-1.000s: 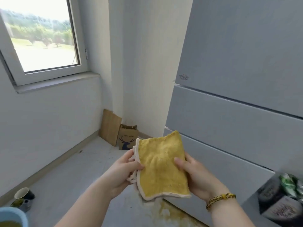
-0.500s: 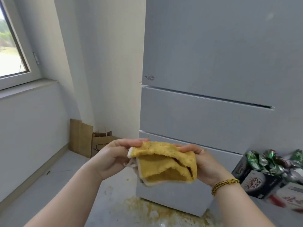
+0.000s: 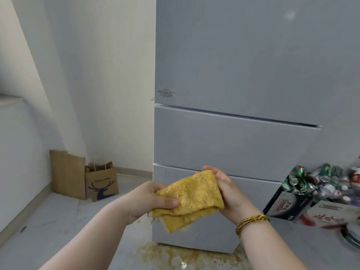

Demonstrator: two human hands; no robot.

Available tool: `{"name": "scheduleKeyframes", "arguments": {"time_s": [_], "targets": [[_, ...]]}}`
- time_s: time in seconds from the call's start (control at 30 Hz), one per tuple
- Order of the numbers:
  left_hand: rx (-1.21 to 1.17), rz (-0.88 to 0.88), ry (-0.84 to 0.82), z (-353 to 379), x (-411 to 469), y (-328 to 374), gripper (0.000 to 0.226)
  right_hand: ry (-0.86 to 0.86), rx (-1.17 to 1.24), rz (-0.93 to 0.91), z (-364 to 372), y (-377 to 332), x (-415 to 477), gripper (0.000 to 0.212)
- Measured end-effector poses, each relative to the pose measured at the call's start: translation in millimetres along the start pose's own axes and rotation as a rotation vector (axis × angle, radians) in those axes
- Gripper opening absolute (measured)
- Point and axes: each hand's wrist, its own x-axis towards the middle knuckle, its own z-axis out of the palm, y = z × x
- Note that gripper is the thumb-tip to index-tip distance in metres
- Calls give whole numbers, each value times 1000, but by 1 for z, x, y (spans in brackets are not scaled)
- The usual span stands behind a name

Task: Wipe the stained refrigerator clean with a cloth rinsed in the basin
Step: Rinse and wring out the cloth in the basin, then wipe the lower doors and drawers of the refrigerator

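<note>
I hold a folded yellow cloth [image 3: 191, 199] in front of me with both hands. My left hand [image 3: 150, 199] grips its left edge, thumb on top. My right hand [image 3: 226, 189] holds its right side, a beaded bracelet on that wrist. Behind the cloth stands the grey refrigerator [image 3: 243, 78], with a large upper door and two drawer fronts below. Small dark specks sit near the top left corner of the bottom drawer. The basin is out of view.
A yellowish-brown spill [image 3: 171, 256] spreads on the floor at the refrigerator's foot. A brown paper bag with a deer print [image 3: 102, 183] and a flat cardboard piece [image 3: 67, 173] lean in the left corner. A box of crushed cans [image 3: 309, 189] and plates sit at the right.
My view has swung right, from the window toward the refrigerator front. The cloth has gone from spread open to folded over between my hands.
</note>
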Motion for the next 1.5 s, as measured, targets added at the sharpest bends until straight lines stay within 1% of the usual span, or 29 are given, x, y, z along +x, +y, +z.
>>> {"name": "scheduleKeyframes", "arguments": {"time_s": [0.03,0.07,0.13,0.17,0.2,0.23,0.27,0.33,0.4,0.43,0.47,0.5,0.57,0.6,0.63,0.7,0.77,0.87,0.93,0.97,1.0,1.07,1.13,1.17,1.23,1.3,1.37,1.43,1.5], "targets": [[-12,19,43,-2,7,-4,11,22,36,34,0,4,4,17],[-41,43,84,-2,12,-8,13,22,109,64,0,10,6,26],[-113,91,162,-3,24,-13,15,23,350,101,1,26,11,58],[-146,114,200,-5,31,-17,16,22,419,98,3,36,15,73],[-168,128,228,-5,38,-20,20,-10,426,90,5,46,19,87],[-185,129,242,-7,46,-25,27,-43,402,69,7,56,24,95],[-194,122,250,-8,53,-30,33,-64,367,54,10,64,28,97],[-203,89,229,-8,64,-43,36,1,333,7,11,75,39,87],[-223,32,195,-5,71,-57,39,185,319,-23,5,83,47,53],[-238,7,179,-3,76,-64,45,267,286,-45,1,84,53,39],[-249,-12,161,-2,81,-72,51,319,230,-70,-3,85,58,35],[-256,-23,146,0,86,-77,53,363,171,-104,-8,86,63,37],[-252,-15,133,2,103,-87,42,439,46,-196,-23,87,78,35],[-244,-2,167,2,117,-95,37,475,-34,-261,-31,89,89,31],[-218,6,238,0,129,-103,35,517,-124,-325,-38,90,96,32],[-163,11,461,-8,153,-124,23,597,-264,-470,-55,96,110,48],[-120,27,646,-21,179,-138,12,700,-321,-659,-73,101,125,61],[-25,125,784,-41,217,-164,35,824,-432,-955,-102,112,150,67],[41,153,834,-56,236,-173,46,881,-655,-1068,-118,109,171,78],[35,166,845,-62,245,-183,49,897,-769,-1115,-125,110,182,77],[19,180,838,-69,255,-193,49,925,-904,-1169,-129,113,194,75],[-5,219,806,-79,273,-209,45,982,-1161,-1283,-141,124,219,61],[-22,253,786,-84,285,-225,39,1017,-1315,-1387,-152,137,233,48],[-34,276,798,-85,288,-231,37,1008,-1371,-1429,-158,143,237,50],[-69,339,824,-89,291,-239,29,975,-1438,-1484,-165,155,246,62],[-101,423,816,-95,293,-243,17,937,-1514,-1528,-163,163,255,68],[-105,475,792,-104,296,-246,15,929,-1508,-1542,-157,166,263,71],[-86,489,776,-111,298,-249,14,951,-1336,-1598,-147,167,268,60],[-87,485,745,-117,300,-249,11,969,-1235,-1717,-127,172,275,40]]}}
